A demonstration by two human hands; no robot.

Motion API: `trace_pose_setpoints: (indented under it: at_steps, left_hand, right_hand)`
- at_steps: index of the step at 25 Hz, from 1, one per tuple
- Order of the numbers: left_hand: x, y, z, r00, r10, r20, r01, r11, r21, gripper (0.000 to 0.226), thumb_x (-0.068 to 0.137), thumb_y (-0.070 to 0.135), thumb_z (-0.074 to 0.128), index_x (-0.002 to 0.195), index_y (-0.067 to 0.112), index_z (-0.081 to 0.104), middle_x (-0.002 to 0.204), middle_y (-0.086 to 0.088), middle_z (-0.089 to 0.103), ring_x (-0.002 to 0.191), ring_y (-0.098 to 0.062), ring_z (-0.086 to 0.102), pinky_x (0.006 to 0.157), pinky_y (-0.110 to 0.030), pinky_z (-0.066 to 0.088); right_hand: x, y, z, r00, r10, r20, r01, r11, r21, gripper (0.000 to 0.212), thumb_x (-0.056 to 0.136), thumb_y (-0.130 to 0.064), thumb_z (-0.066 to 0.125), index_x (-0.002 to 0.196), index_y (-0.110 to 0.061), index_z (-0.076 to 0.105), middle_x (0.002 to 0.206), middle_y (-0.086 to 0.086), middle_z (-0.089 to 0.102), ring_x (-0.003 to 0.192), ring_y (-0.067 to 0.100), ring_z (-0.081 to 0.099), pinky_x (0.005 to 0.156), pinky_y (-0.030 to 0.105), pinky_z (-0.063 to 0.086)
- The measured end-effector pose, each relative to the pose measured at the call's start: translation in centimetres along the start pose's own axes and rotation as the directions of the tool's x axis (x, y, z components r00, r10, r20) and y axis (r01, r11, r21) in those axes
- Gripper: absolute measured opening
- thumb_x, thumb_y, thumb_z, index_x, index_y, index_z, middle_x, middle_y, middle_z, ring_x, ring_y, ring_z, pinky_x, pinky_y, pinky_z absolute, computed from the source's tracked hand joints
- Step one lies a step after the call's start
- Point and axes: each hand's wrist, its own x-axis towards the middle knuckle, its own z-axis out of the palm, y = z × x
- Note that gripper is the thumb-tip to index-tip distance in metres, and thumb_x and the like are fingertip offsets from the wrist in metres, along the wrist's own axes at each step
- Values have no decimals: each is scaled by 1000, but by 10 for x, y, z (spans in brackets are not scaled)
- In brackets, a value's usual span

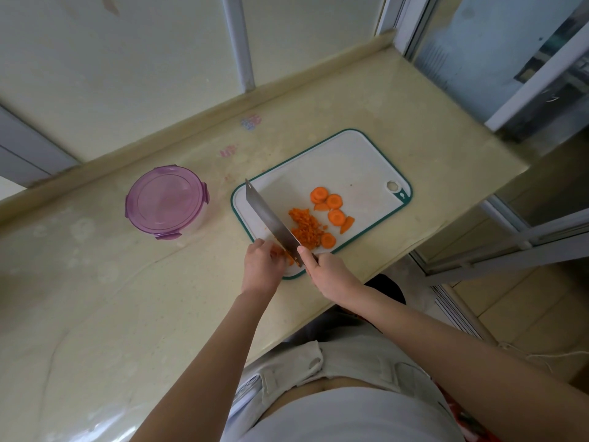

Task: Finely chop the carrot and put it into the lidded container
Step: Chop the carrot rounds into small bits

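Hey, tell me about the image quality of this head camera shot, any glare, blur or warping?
Head view: wide-angle warping tilts the counter and window frames; light is soft and even, with only faint shadows on the cutting board; the cleaver in the right hand shows a dull sheen, no harsh glare; chopped carrot looks reasonably sharp.

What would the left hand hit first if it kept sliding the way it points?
The left hand would probably meet the orange carrot bits at its fingertips, then the flat steel knife blade just behind, though depth is unclear.
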Motion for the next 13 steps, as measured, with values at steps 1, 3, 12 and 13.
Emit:
trace_pose_setpoints:
  at_steps: [1,3,12,13]
  left_hand:
    - [0,0,0,1000,-6,-7,6,1000,-3,7,82,5,61,82,1,67,83,-7,52,83,-20,47,67,-17,31]
    - [2,0,0,1000,-8,-17,8,1000,-8,8,81,4,61,81,2,68,83,-8,55,82,-19,48,66,-16,30]
    - [2,-1,2,1000,19,-16,-19,1000,10,9,79,5,61,79,2,70,83,-9,58,82,-22,52,66,-17,32]
    - [0,0,2,999,32,-16,-32,999,3,8,80,7,62,79,3,70,82,-8,57,81,-21,51,67,-18,33]
  right_hand:
    - [-1,-1,0,1000,0,0,0,1000,0,61,97,-53,31,55,-10,35,53,4,40,50,18,42,51,29,34]
    - [-1,-5,-1,1000,2,-11,-2,1000,-10,60,98,-52,32,55,-10,34,53,4,40,50,18,41,49,26,33]
    - [0,-9,6,1000,-26,-10,24,993,-117,48,100,-46,31,60,-19,37,61,7,47,59,21,50,52,26,37]
    - [1,-9,4,1000,-23,-17,22,995,-95,51,100,-47,31,60,-16,38,60,6,46,58,20,49,52,26,37]
